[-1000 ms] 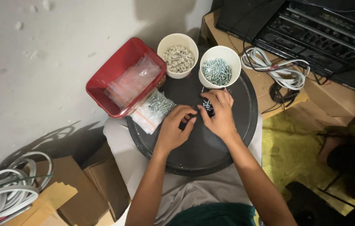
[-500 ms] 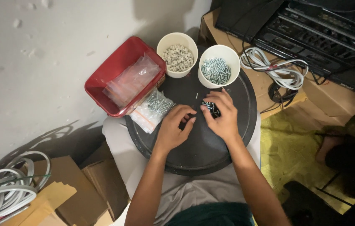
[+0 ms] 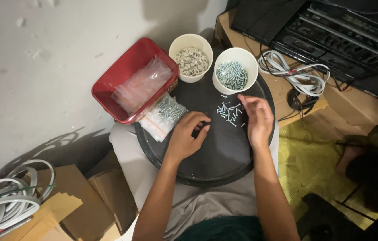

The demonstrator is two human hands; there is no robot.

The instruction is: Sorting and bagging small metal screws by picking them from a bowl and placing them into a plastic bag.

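A round black tray (image 3: 215, 165) rests on my lap. A small heap of loose screws (image 3: 230, 111) lies on it. My right hand (image 3: 256, 120) hovers just right of the heap, fingers spread, holding nothing. My left hand (image 3: 188, 136) sits to the left of the heap, fingers curled with the thumb and forefinger pinched; whether a screw is between them I cannot tell. Two white cups stand at the tray's far edge: one with silver screws (image 3: 235, 71), one with pale small parts (image 3: 191, 58). A clear bag of screws (image 3: 164, 116) lies at the tray's left.
A red plastic bin (image 3: 122, 80) with clear bags stands at the left, against a white wall. A black stereo (image 3: 331, 35) sits on cardboard boxes with a coiled white cable (image 3: 298, 73). More cardboard and white cable (image 3: 6, 201) lie at the lower left.
My hands were together over a small dark object at the tray's middle. Now they are apart, the dark object is out of sight, and loose screws lie where the hands were.
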